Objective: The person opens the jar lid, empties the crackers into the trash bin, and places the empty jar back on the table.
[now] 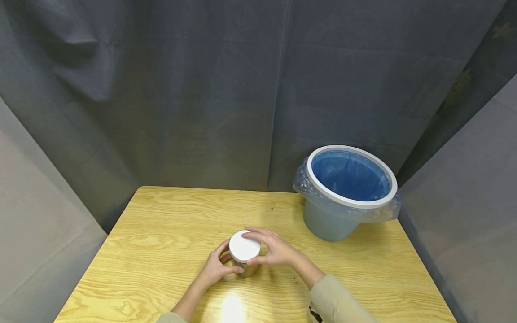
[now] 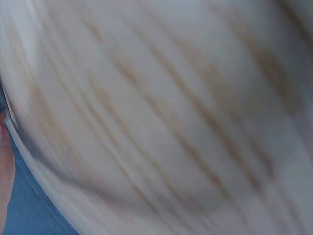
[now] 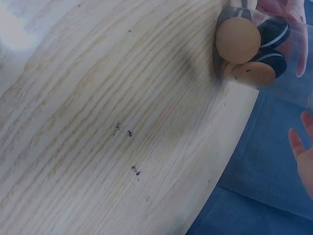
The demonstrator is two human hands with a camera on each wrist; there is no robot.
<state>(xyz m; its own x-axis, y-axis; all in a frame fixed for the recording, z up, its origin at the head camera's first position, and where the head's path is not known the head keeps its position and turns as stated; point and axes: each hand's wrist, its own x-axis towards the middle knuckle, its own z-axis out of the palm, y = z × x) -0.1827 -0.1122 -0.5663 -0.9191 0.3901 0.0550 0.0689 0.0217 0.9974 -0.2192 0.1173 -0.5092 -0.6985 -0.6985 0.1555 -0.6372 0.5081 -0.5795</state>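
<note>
A clear jar [image 1: 247,271] with a white lid [image 1: 244,246] stands near the front middle of the wooden table. Inside it, the right wrist view shows round tan biscuits [image 3: 238,40] and dark sandwich cookies [image 3: 274,32]. My left hand [image 1: 214,268] holds the jar from its left side, thumb in front and fingers behind. Over the lid's right side, my right hand [image 1: 273,249] grips the rim between thumb and fingers. The left wrist view is mostly blurred tabletop, with only a sliver of a hand [image 2: 6,171] at its left edge.
A grey bin [image 1: 329,222] with a white rim ring and a clear plastic liner [image 1: 304,183] stands at the table's back right. Dark curtain hangs behind the table [image 1: 169,215], and pale panels flank both sides.
</note>
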